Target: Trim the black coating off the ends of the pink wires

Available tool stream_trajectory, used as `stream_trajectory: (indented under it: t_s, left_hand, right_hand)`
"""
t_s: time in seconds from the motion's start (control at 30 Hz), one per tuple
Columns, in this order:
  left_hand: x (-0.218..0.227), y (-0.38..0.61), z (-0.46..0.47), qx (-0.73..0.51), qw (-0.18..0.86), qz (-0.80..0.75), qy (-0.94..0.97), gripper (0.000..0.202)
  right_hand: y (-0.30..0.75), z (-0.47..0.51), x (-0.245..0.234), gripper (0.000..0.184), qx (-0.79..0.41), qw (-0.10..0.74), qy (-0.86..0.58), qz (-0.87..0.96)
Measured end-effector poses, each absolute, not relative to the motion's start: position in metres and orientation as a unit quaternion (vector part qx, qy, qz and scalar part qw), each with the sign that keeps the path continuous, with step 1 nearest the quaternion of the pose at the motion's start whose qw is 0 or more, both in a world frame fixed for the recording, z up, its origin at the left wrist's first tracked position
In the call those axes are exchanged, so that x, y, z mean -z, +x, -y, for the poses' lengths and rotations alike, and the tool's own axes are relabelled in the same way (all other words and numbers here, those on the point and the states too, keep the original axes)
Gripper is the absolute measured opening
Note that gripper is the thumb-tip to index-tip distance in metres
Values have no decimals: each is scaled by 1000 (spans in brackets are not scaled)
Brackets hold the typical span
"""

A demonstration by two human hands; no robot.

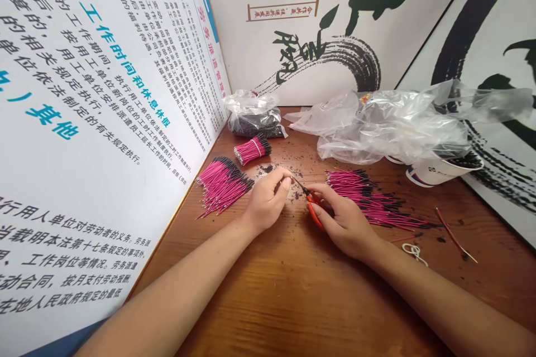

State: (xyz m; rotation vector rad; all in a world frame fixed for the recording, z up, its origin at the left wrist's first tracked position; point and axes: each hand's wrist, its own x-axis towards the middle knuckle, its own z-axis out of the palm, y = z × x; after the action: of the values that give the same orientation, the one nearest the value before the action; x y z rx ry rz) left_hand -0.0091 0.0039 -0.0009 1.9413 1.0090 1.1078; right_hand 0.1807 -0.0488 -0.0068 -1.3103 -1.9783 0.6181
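Observation:
My right hand (341,215) is closed around a pair of red-handled pliers (315,209) whose thin dark jaws point left toward my other hand. Thumb and index finger of my left hand (268,198) are pinched together at the jaw tips; what they hold is too small and hidden to name. Beside my left hand lies a loose pile of pink wires with black ends (221,184). A second pile of pink wires (352,187) spreads behind and beside my right hand. Black scraps (296,195) are scattered on the wood between the hands.
A tied bundle of pink wires (252,149) lies in front of a plastic bag of black pieces (256,120). Paper cups (435,174) stand at back right under clear plastic bags (389,128). A single wire (454,234) and white string (414,252) lie at right. Printed boards enclose the wooden table (268,301).

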Motion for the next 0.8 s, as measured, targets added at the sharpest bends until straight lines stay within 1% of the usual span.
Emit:
stream_trajectory:
  t_s: [0.3, 0.8]
  left_hand:
    - [0, -9, -4, -425, 342, -384, 745, 19]
    - [0, -8, -4, -428, 343, -382, 744, 19]
  right_hand:
    - [180, 48, 9, 24, -267, 351, -490, 751]
    - [181, 48, 9, 25, -269, 343, -490, 755]
